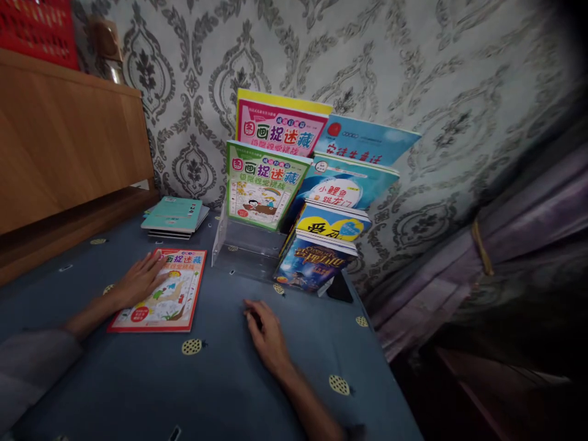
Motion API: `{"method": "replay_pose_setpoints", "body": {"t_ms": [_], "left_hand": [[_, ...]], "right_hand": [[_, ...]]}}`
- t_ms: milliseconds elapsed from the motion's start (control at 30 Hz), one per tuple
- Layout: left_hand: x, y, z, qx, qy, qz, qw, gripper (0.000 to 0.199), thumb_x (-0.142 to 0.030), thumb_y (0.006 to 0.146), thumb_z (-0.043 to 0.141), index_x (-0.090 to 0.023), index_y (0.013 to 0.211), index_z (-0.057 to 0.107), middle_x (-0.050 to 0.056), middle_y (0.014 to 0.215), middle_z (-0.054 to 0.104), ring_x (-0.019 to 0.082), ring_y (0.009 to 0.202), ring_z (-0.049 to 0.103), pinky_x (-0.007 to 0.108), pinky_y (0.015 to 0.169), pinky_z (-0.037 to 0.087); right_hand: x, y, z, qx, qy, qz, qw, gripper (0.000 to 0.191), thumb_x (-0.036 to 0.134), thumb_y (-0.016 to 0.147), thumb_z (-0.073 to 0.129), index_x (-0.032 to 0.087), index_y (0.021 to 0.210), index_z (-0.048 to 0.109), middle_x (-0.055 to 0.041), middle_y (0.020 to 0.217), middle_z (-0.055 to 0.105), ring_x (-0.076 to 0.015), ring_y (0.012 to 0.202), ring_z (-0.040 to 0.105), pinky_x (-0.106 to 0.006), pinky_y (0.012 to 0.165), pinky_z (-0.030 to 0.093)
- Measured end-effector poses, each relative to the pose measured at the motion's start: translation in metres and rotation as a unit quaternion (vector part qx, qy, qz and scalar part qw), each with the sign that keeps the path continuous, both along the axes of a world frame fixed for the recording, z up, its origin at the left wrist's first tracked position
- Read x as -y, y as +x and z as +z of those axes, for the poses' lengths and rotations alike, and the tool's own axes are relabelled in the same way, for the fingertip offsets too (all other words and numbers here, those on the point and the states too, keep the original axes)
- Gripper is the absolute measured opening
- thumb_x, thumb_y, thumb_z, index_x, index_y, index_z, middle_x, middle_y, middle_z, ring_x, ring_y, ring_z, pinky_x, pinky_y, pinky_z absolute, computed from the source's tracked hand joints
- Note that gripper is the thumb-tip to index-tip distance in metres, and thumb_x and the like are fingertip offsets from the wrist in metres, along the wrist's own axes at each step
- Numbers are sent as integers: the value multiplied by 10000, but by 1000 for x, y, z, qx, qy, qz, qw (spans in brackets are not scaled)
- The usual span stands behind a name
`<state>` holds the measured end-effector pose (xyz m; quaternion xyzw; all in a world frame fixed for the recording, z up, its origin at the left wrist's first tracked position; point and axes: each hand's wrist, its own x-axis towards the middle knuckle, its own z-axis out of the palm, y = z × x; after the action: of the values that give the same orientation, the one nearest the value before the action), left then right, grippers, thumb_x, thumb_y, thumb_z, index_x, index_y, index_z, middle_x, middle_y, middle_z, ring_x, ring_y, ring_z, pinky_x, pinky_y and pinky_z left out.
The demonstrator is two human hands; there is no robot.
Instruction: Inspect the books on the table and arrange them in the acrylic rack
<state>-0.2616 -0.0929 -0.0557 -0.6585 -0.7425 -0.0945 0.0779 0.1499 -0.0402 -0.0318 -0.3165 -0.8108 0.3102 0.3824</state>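
Flat on the blue tablecloth (220, 380) at the left lies a red-edged picture book (179, 300). My left hand (142, 280) rests on its upper left part, fingers spread. Near the table's middle, in front of the rack, my right hand (266, 334) has its fingers curled in; whether anything is inside them is hidden. A clear rack (248, 248) holds upright books in two columns: a green book (266, 190) before a pink book (280, 128) on the left, and a teal book (344, 184) and a dark blue book (312, 266) among several on the right.
A stack of teal-topped books (172, 214) lies at the back left, beside a wooden cabinet (73, 135) with a red basket (41, 30) on top. A dark flat object (340, 289) is right of the rack. Purple curtains (432, 282) hang at the right.
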Motion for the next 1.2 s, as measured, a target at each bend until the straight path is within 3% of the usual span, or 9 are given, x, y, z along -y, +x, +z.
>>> {"method": "replay_pose_setpoints", "body": {"t_ms": [200, 467, 600, 700, 867, 967, 1100, 1200], "left_hand": [[32, 27, -4, 0, -17, -1, 1000, 678, -591, 1007, 308, -213, 1554, 438, 118, 1625, 414, 349, 1524, 324, 525, 1173, 356], [54, 86, -22, -15, 50, -42, 998, 648, -575, 1036, 281, -206, 1540, 457, 127, 1633, 398, 328, 1531, 314, 514, 1180, 339], [46, 125, -18, 2, 52, -70, 996, 658, -576, 1043, 262, -176, 1516, 484, 152, 1646, 363, 316, 1532, 312, 515, 1198, 318], [36, 156, -15, 23, 50, -83, 995, 668, -582, 1040, 271, -159, 1511, 485, 173, 1646, 357, 323, 1527, 324, 513, 1192, 336], [23, 208, -11, 41, 62, -118, 990, 680, -587, 1035, 283, -134, 1508, 469, 186, 1627, 393, 315, 1522, 333, 492, 1185, 351], [18, 229, 1, 42, 69, -139, 987, 602, -521, 1042, 321, -134, 1462, 511, 195, 1570, 475, 325, 1474, 400, 505, 1156, 374], [7, 233, 25, 27, 44, -151, 987, 378, -301, 1028, 392, -170, 1296, 625, 163, 1306, 660, 313, 1179, 607, 489, 966, 493], [-4, 225, 32, 32, 41, -162, 985, 291, -207, 995, 410, -178, 1125, 669, 139, 1171, 689, 295, 1048, 633, 444, 855, 520]], "right_hand": [[0, 0, 1, -9, 4, 10, 1000, 301, 210, 971, 493, 187, 1193, 695, -88, 969, 706, -216, 896, 693, -337, 835, 575], [2, 0, -3, 16, 25, 16, 999, 320, 219, 980, 475, 178, 1224, 677, -103, 1017, 697, -216, 919, 702, -330, 825, 589], [2, 0, -10, 44, 42, -20, 998, 354, 240, 983, 466, 178, 1277, 653, -153, 1263, 662, -266, 1192, 646, -427, 1031, 534], [-2, 4, -15, 77, 47, -52, 995, 371, 269, 996, 459, 173, 1304, 641, -171, 1392, 608, -291, 1315, 576, -481, 1094, 491], [-6, 12, -9, 168, 95, -97, 977, 392, 237, 976, 485, 160, 1335, 622, -189, 1429, 595, -330, 1371, 523, -589, 1144, 406], [-2, 11, 2, 226, 119, -98, 962, 400, 179, 977, 460, 160, 1345, 614, -183, 1407, 621, -338, 1420, 475, -662, 1184, 300], [6, -4, 9, 249, 123, -42, 960, 468, 114, 966, 444, 137, 1420, 556, -180, 1474, 578, -288, 1451, 454, -575, 1213, 320], [9, -18, 7, 255, 126, 10, 958, 565, 92, 956, 451, 126, 1520, 444, -176, 1546, 506, -248, 1491, 402, -499, 1226, 336]]}}
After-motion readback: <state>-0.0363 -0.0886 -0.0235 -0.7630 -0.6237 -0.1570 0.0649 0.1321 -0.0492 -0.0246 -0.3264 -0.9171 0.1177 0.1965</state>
